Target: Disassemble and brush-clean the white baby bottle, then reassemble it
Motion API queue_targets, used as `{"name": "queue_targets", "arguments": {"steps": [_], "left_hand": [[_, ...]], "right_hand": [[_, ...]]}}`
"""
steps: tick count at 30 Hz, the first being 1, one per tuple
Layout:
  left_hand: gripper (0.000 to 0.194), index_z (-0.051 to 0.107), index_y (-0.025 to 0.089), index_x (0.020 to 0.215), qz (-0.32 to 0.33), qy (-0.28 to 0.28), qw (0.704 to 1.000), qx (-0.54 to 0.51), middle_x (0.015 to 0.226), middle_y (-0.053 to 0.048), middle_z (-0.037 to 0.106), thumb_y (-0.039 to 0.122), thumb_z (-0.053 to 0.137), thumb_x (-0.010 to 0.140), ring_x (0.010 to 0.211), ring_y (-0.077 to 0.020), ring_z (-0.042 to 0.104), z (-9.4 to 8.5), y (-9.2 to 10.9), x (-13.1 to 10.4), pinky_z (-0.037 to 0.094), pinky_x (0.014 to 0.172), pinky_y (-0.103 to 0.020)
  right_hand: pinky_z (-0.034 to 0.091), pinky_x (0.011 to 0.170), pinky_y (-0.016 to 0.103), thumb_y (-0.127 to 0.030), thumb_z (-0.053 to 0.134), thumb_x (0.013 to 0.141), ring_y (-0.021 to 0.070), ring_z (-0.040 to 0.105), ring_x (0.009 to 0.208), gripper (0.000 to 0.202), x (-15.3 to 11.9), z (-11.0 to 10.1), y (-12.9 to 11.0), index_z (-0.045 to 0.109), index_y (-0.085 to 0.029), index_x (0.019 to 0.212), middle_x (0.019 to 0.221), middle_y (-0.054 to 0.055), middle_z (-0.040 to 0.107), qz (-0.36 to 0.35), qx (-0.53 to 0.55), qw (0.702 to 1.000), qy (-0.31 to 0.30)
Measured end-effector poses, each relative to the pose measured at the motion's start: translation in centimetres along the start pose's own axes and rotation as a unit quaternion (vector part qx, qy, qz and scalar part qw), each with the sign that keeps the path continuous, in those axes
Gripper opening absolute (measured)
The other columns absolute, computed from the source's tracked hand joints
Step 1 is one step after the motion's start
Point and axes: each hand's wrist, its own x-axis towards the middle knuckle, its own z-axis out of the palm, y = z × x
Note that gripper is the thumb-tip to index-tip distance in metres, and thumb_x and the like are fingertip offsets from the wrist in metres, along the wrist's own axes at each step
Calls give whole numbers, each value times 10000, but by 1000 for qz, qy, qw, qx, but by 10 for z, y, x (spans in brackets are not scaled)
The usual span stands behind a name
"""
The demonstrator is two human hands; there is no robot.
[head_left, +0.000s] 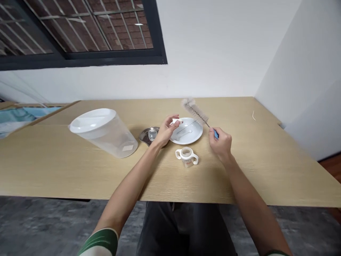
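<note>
My right hand (220, 143) is closed around the blue handle of a bottle brush (196, 113), whose white bristles point up and to the left. Between the fingertips of my left hand (166, 132) is a small white plastic part (177, 121), perhaps a cap or ring; its exact kind is unclear. Just beyond that hand a white plate (198, 138) holds thin, pale slender pieces. A small clear baby bottle (188, 161) with two white handles stands upright and uncapped between my forearms. Partly behind my left hand is a steel bowl (144, 135) with a clear cup-like piece (152, 134) in it.
A large translucent pitcher (112, 137) with a white lid stands left of the steel bowl. A thin white bent piece (253, 115) lies at the right on the wooden table (269, 160). A white wall (213, 53) and a barred window (101, 28) are behind the table.
</note>
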Motion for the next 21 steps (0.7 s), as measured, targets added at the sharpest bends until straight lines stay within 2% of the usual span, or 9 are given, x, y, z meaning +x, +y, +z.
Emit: {"name": "queue_targets", "arguments": {"steps": [4,6,8,11,14,18,21], "left_hand": [[436,673,167,973,-42,55,982,-177,1062,-71,716,344,902,647,1044,-160,659,-7,-2,-6,452,941,-254],[405,680,166,963,-50,73,970,-226,1082,-68,723,307,897,651,1006,-145,669,-10,0,-8,457,871,-225],[440,693,178,1037,-49,82,961,-258,1102,-53,724,257,889,651,928,-110,670,-14,3,-11,458,801,-196],[551,689,169,1147,-46,75,955,-282,1056,-41,737,166,879,629,825,-72,654,-22,5,-15,480,795,-181],[559,690,141,1149,-57,76,954,-286,1046,-56,742,141,877,622,825,-82,658,-30,3,-18,504,854,-200],[570,686,153,1128,-50,60,956,-284,1056,-52,737,197,917,609,884,-96,664,-37,1,-20,490,941,-228],[591,705,149,1107,-40,29,962,-270,1016,-58,738,269,946,581,918,-118,665,-37,4,-22,487,934,-234]], "right_hand": [[367,546,226,-342,511,956,107,533,511,296,-3,1,0,699,-149,831,597,17,634,-40,22,999,-7],[375,547,225,-335,525,953,107,548,517,280,-6,2,0,701,-152,836,606,15,641,-55,21,998,-14],[373,538,225,-327,534,954,104,550,511,268,-9,4,-1,702,-157,831,597,6,633,-72,20,997,-26],[376,526,228,-321,542,954,102,559,506,259,-13,5,-4,708,-159,840,606,5,642,-94,24,994,-41],[395,524,236,-318,542,954,107,570,510,254,-17,6,-7,713,-160,853,635,15,664,-109,39,992,-57],[402,509,233,-296,539,956,94,528,470,242,-19,9,-10,718,-156,872,609,-1,642,-136,69,985,-85],[393,507,230,-279,538,963,90,523,470,236,-19,11,-7,720,-149,884,609,-5,635,-139,57,985,-81]]}}
